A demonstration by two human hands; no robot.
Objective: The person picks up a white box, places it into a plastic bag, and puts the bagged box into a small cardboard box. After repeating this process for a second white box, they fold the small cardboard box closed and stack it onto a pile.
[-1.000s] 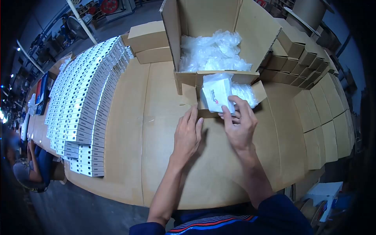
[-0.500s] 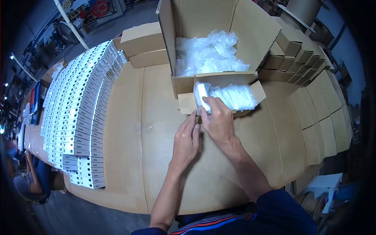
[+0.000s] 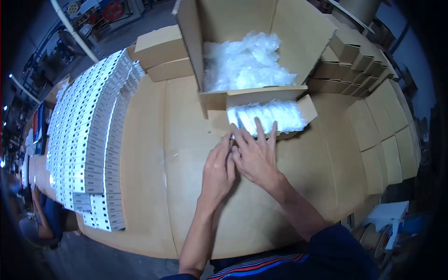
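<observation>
A small open cardboard carton (image 3: 261,97) holds a row of items in clear bubble wrap (image 3: 268,116), packed side by side. My right hand (image 3: 255,156) lies at the carton's front edge. Its fingers are spread, and some fingertips rest over the wrapped row. Close beside it, my left hand (image 3: 217,164) has its fingers stretched toward the front left corner of the carton. Whether those fingertips touch the cardboard is hard to see. Nothing shows in either hand.
Directly behind stands a large open cardboard box (image 3: 298,42) with loose bubble wrap (image 3: 249,63) inside. Stacked small white boxes (image 3: 88,140) fill the left of the cardboard-covered table (image 3: 144,186). Brown cartons (image 3: 382,126) are piled at right. A person (image 3: 39,217) sits at far left.
My right hand has let go of the white wrapped item at the carton's left end and spread its fingers lower over the front edge. That item now sits level in the row.
</observation>
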